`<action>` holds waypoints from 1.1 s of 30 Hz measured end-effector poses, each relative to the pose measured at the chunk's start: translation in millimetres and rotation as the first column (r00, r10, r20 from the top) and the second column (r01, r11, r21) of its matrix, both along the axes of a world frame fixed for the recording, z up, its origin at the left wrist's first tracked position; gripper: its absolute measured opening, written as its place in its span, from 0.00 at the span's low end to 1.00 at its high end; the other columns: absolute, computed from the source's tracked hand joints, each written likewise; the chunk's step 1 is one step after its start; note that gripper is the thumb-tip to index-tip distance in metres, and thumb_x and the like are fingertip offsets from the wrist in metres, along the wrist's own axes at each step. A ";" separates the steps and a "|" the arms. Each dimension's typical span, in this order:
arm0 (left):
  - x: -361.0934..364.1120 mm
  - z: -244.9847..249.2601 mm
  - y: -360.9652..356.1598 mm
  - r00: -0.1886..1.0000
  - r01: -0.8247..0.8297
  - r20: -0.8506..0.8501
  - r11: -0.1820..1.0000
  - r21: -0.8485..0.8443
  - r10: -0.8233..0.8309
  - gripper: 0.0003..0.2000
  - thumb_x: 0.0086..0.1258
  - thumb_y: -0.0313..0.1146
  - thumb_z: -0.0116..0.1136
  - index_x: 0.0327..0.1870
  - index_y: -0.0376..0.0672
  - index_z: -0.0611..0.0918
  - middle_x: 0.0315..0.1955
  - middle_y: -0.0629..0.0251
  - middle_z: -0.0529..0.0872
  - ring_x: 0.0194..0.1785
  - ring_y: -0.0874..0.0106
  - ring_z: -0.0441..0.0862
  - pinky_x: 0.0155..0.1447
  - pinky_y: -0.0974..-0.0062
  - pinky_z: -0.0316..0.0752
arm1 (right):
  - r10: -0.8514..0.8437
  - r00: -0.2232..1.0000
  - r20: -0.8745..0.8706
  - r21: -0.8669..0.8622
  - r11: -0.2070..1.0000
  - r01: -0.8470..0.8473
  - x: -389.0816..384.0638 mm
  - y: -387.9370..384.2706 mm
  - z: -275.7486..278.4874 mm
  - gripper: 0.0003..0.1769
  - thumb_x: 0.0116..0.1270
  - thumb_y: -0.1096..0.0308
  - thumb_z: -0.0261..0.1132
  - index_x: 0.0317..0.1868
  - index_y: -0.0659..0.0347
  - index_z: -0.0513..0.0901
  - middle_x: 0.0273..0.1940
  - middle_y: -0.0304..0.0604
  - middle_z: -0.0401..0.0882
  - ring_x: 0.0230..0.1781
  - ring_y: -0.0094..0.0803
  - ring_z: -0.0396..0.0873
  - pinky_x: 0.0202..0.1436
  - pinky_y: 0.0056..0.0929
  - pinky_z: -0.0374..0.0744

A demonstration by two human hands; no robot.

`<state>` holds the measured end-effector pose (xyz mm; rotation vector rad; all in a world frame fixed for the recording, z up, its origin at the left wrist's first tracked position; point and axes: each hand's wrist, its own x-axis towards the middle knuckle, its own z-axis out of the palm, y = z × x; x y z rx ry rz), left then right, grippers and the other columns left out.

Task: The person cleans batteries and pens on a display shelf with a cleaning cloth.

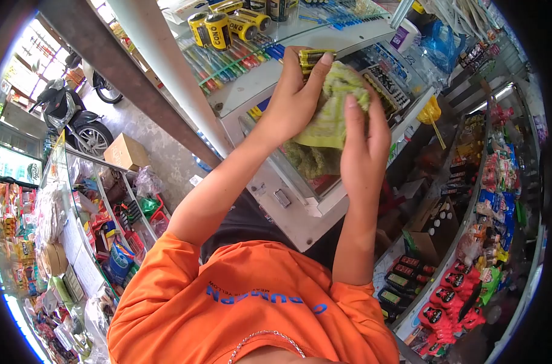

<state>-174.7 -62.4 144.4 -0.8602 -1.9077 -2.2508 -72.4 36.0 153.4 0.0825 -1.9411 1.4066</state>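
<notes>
the smooth grey concrete floor (174, 150) lies at the left side, and on it one black motorbike (62, 103) is standing near a bright barred opening (30, 45). one thick white round pole (153, 48) and one dark straight metal beam (119, 73) run slanting beside a white-edged glass counter (245, 92). daylight enters strongly from the upper left; the right side is more dim.
</notes>
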 end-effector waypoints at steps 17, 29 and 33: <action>-4.8 -5.0 -4.1 0.993 0.012 -0.106 0.954 -0.301 -0.046 0.24 0.93 0.50 0.44 0.52 0.32 0.81 0.44 0.55 0.81 0.51 0.66 0.79 0.63 0.69 0.74 | -0.054 0.998 -0.039 0.062 0.997 0.056 1.8 2.0 2.1 0.18 0.82 0.65 0.67 0.65 0.66 0.81 0.58 0.48 0.86 0.59 0.37 0.85 0.65 0.36 0.79; 7.9 8.5 -11.1 0.945 0.314 0.226 0.847 -0.429 -0.236 0.37 0.92 0.59 0.26 0.79 0.32 0.69 0.59 0.33 0.86 0.65 0.38 0.81 0.74 0.55 0.69 | -0.283 0.927 -0.245 0.186 0.925 0.331 -9.7 -4.5 5.4 0.12 0.82 0.69 0.64 0.60 0.65 0.81 0.58 0.53 0.83 0.53 0.51 0.84 0.59 0.45 0.80; 9.4 1.4 -11.8 0.985 0.166 0.104 0.903 -0.397 -0.135 0.36 0.93 0.59 0.28 0.76 0.32 0.74 0.68 0.43 0.82 0.69 0.58 0.79 0.79 0.62 0.66 | -0.321 0.930 -0.178 0.504 0.782 0.366 -2.6 -0.7 5.6 0.11 0.80 0.70 0.66 0.58 0.63 0.83 0.54 0.51 0.82 0.55 0.52 0.84 0.59 0.45 0.82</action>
